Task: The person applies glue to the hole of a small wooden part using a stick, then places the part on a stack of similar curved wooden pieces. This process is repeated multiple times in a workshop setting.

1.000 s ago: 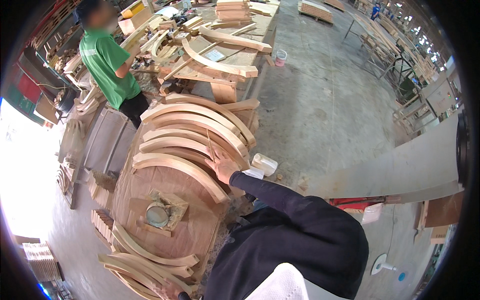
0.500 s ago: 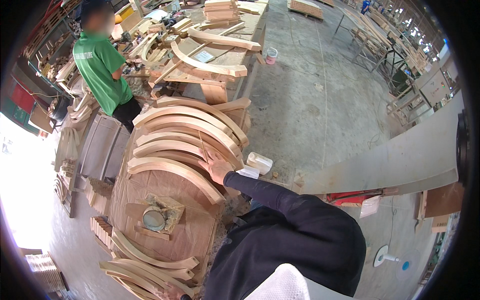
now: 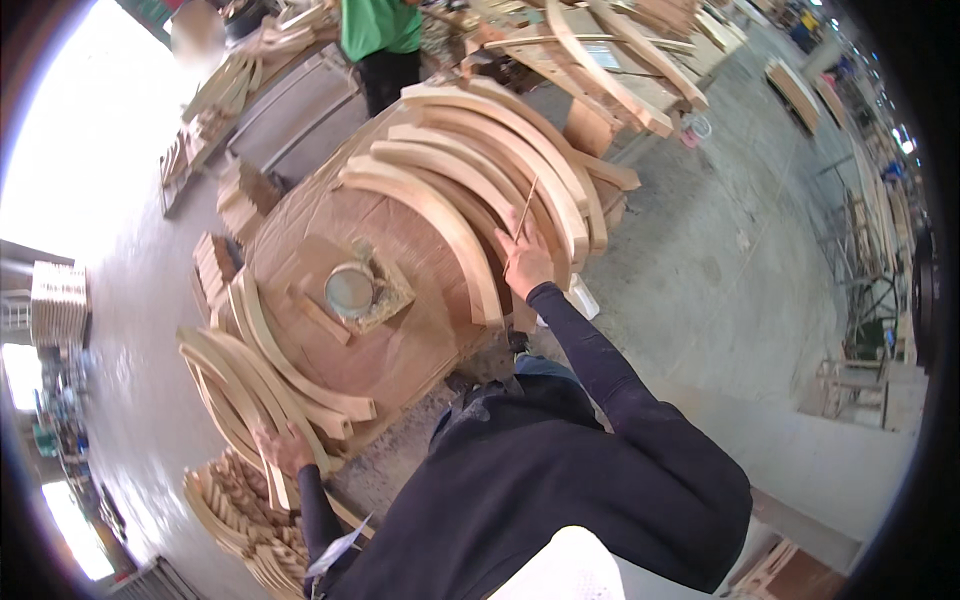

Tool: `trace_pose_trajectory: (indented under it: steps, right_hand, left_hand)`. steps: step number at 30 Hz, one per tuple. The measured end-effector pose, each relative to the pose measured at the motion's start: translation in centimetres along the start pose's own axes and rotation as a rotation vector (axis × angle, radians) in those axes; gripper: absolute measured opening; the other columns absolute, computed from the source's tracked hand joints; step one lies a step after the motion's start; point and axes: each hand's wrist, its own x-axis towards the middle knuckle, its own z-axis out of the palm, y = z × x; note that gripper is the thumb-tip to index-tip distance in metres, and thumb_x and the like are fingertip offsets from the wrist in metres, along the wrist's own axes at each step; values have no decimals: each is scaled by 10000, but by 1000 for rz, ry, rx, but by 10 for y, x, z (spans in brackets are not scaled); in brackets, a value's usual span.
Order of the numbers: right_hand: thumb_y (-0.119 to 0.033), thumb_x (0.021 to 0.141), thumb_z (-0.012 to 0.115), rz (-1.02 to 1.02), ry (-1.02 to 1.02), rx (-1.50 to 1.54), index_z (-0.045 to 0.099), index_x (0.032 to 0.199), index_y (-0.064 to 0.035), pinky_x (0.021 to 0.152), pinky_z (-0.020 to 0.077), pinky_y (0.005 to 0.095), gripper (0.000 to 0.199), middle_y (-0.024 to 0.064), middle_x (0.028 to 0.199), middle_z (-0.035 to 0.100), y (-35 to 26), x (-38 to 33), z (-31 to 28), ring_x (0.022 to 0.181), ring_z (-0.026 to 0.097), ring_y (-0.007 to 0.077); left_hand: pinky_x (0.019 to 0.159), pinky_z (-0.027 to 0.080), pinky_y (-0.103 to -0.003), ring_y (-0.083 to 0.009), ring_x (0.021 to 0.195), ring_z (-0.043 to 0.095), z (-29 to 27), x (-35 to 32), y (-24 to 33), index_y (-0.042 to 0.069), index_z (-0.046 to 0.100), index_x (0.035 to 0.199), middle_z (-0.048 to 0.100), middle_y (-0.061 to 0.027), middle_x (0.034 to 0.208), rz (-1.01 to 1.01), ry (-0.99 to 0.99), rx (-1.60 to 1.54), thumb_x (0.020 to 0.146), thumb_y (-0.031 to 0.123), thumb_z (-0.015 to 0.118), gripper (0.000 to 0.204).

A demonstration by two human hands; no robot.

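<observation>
My right hand [image 3: 525, 258] is closed around a thin wooden stick [image 3: 526, 204] and holds it against the curved wooden pieces [image 3: 455, 190] laid in a row across the far side of a round cardboard-covered table [image 3: 410, 340]. My left hand [image 3: 282, 447] rests on a stack of curved wooden pieces [image 3: 250, 370] at the table's near left edge; its grip is partly hidden. A round tin [image 3: 350, 290] sits on a small square board in the middle of the table.
A person in a green shirt [image 3: 380, 30] stands beyond the table near a workbench [image 3: 600, 60] loaded with curved wood. More curved pieces [image 3: 245, 515] are piled on the floor at lower left. Concrete floor [image 3: 740, 250] lies to the right.
The view has swung and tilted, so the table now sits left of centre. My left hand has come into view on the near stack. My right hand stays on the far curved pieces.
</observation>
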Motion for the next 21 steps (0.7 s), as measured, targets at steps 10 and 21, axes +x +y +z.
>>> trace_pose_trajectory:
  steps: [10, 21]
  right_hand:
    - [-73, 776, 596, -33, -8, -69, 542, 1302, -137, 1099, 280, 421, 533, 120, 1556, 151, -2, 9, 2, 1397, 218, 334]
    - [-73, 787, 563, -53, 4, -49, 548, 1292, -126, 1090, 286, 435, 508, 131, 1559, 135, -1, 10, 5, 1400, 217, 346]
  left_hand:
    - [1083, 295, -457, -363, 1313, 357, -10, -8, 14, 184, 314, 1427, 339, -200, 1441, -94, -73, 36, 851, 421, 536, 662]
    - [1081, 294, -468, -362, 1310, 361, 9, -8, -3, 177, 307, 1434, 346, -212, 1433, -36, -6, 47, 852, 409, 538, 668]
